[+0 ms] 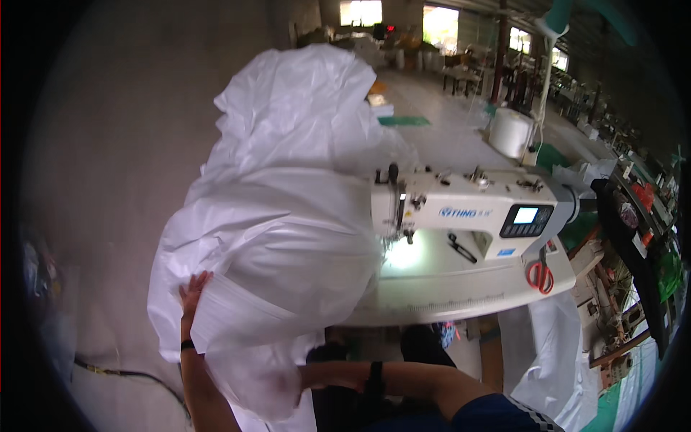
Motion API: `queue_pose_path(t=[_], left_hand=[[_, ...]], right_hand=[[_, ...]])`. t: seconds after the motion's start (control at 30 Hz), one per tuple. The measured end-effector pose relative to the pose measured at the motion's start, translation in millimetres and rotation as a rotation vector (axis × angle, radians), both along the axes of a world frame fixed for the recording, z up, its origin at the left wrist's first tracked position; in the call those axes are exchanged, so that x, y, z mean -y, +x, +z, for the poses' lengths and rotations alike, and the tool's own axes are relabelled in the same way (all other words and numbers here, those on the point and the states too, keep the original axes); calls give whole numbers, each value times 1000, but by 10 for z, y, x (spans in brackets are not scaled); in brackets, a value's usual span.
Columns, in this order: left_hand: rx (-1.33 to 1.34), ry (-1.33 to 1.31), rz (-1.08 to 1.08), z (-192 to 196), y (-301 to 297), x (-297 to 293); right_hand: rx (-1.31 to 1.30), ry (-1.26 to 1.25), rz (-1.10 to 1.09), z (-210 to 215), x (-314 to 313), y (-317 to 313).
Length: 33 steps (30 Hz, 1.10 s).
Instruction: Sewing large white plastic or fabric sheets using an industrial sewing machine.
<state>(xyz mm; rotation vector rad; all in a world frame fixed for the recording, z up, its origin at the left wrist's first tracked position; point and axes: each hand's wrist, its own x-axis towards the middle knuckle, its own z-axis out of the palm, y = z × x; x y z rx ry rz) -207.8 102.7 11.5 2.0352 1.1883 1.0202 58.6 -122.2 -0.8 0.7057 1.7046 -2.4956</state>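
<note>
The white sheet (288, 245) sprawls from eleven down to seven o'clock, against the sewing machine (468, 198); it looks light, limp, perhaps slippery, best gripped along its folds at eight. The left hand (192, 291) rests there, fingers apart (the right hand (288, 387) blurs; I cannot tell).

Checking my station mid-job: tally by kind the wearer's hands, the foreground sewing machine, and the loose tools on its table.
Hands: 2 (left hand, right hand)
Sewing machine: 1
Red-handled scissors: 1
Small black tool: 1
Total: 5
</note>
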Motion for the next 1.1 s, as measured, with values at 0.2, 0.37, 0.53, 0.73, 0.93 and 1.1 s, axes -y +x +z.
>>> queue_pose_path(t=[0.2,0.37,0.53,0.73,0.93,1.1], left_hand=[[-1002,-71,434,182,263,104],[-731,362,495,816,485,811],[-504,548,-34,887,1604,2170],[-850,272,-171,890,1688,2717],[-1362,-83,67,806,909,2522],[-859,366,-172,856,1839,2843]], right_hand=[[-332,-548,-206,-1144,553,215],[-286,-423,-983,-771,607,800],[-588,-219,-1108,-361,451,817],[-252,344,-1000,-223,812,267],[133,1300,-830,-270,1071,211],[-10,1870,-612,-304,960,-131]])
